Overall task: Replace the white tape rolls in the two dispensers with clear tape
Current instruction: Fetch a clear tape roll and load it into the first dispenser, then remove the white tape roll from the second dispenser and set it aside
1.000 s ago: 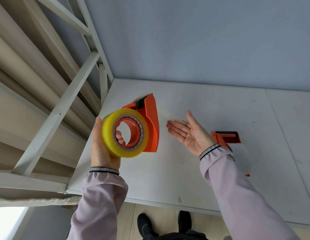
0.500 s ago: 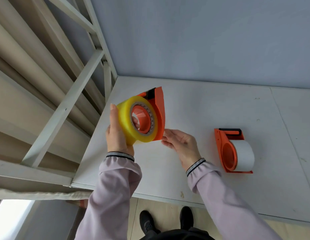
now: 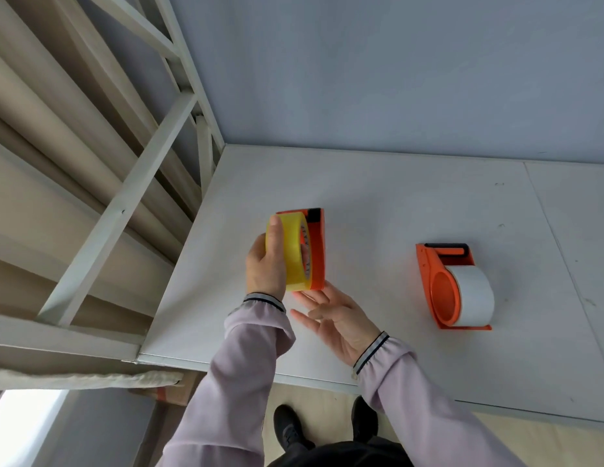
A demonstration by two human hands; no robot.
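Near the middle of the frame, the left hand (image 3: 265, 264) grips a yellowish clear tape roll (image 3: 291, 251) around its outer band, thumb on top, holding it seated against an orange tape dispenser (image 3: 316, 251) above the white tabletop (image 3: 378, 203). Just below, the right hand (image 3: 334, 320) lies open, palm up, its straight fingertips touching the dispenser's lower edge. Well apart at centre right, a second orange dispenser (image 3: 442, 294) rests on the tabletop with a white tape roll (image 3: 472, 294) loaded.
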